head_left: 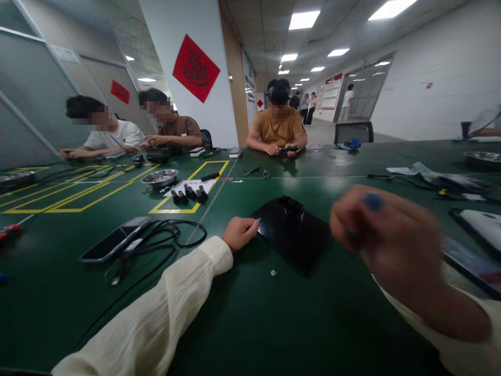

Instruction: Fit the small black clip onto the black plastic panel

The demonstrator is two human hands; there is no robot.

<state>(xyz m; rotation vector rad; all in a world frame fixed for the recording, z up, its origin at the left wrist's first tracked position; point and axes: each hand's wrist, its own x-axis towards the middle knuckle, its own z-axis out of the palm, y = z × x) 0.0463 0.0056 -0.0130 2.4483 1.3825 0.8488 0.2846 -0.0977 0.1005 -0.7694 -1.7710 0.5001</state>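
Just right of the left fingers, a black panel

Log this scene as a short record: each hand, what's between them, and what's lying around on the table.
Left hand: at the black panel's left edge; grip unclear
Right hand: raised, blurred; whether it holds anything cannot be told
Between hands: black panel, on the green table
Nearer the camera than the panel: small metallic piece
Beyond left hand's left: phone, black cable
Farther back: metal bowl, black cylindrical parts
Across table: person in mustard shirt
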